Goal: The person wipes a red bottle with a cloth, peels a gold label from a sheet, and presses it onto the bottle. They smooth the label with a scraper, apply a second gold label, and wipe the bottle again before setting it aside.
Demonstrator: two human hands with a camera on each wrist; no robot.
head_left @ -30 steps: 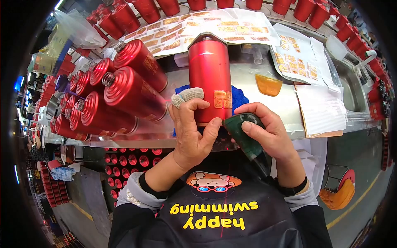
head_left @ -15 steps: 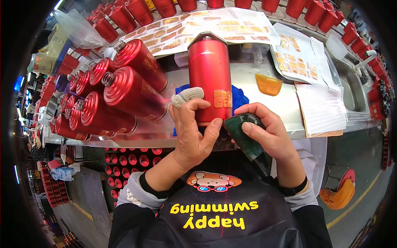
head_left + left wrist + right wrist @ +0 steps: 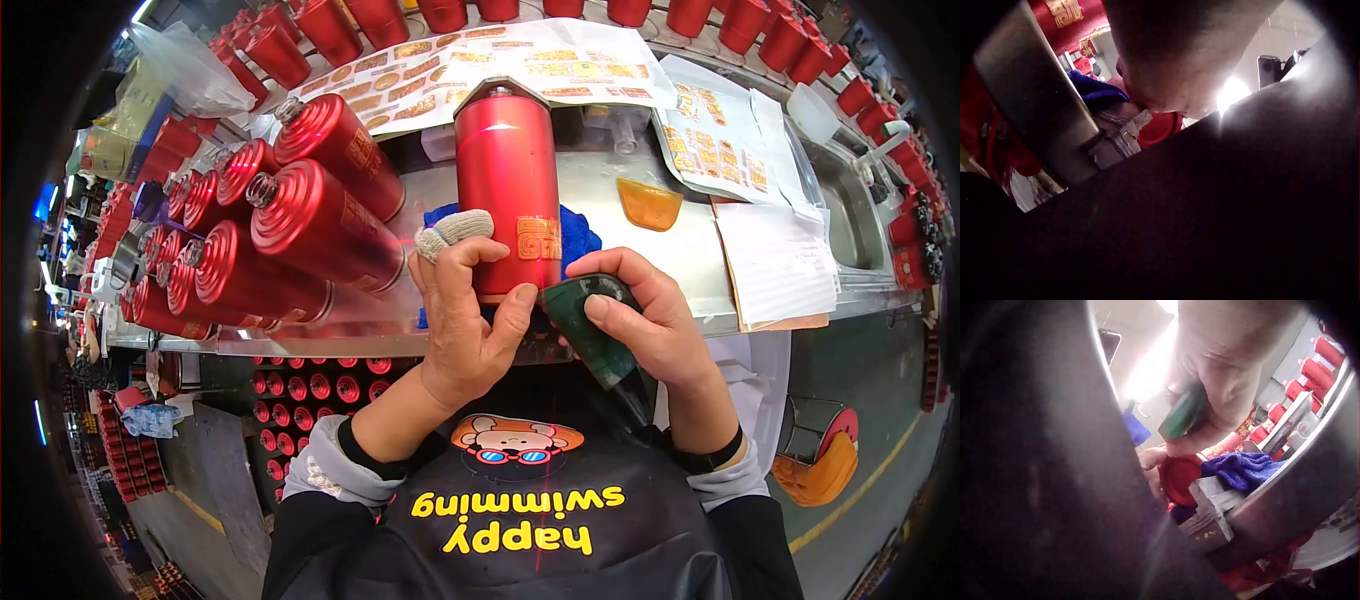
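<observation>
A red bottle (image 3: 505, 150) lies with its base toward me and its neck pointing away, over a blue cloth (image 3: 578, 236). My left hand (image 3: 468, 315) grips it near the base, thumb and fingers at its left and lower side. Grey fabric sleeves (image 3: 455, 232) cover some of those fingertips. A gold square emblem (image 3: 538, 238) shows on the bottle's right side. In my right hand (image 3: 645, 315) I hold a green scraper (image 3: 588, 330) with a black handle, its edge right by the bottle's lower right rim. The right wrist view shows the round red base (image 3: 1182, 480) beneath the scraper.
Several red bottles (image 3: 320, 225) stand close on the left. Sheets of gold stickers (image 3: 560, 65) lie behind, with more (image 3: 715, 145) at the right. An amber scraper blade (image 3: 650, 205) rests on the metal table. White papers (image 3: 775, 265) and a sink (image 3: 850, 200) are further right.
Both hands, the held bottle and the green scraper keep nearly the same place. The row of red bottles along the back has shifted sideways.
</observation>
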